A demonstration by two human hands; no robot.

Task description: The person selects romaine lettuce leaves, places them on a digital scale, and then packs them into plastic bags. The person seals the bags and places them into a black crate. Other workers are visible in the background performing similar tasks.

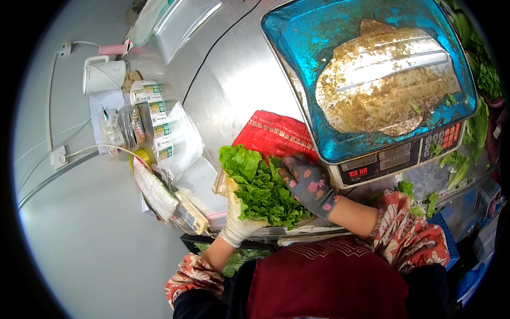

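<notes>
A bunch of green leafy lettuce (271, 195) is held between my two hands at the table's near edge. My left hand (237, 219), in a white glove, grips it from the left, with the thumb along the near side. A dark grey flower-patterned glove covers my right hand (308, 185), whose fingers curl against the lettuce's upper right side. Those fingertips are partly hidden among the leaves. Behind the lettuce lies a red woven plastic sack (275, 133) bearing writing. Just right of the sack stands a weighing scale with a worn blue pan (291, 44).
Loose leaves (458, 163) lie right of the scale, beyond its keypad (440, 139). At left are a label roll (139, 93), a white jug (104, 73), yellow tape (139, 157) and a beige keypad device (191, 211). A black cable (211, 46) crosses the metal table (235, 71).
</notes>
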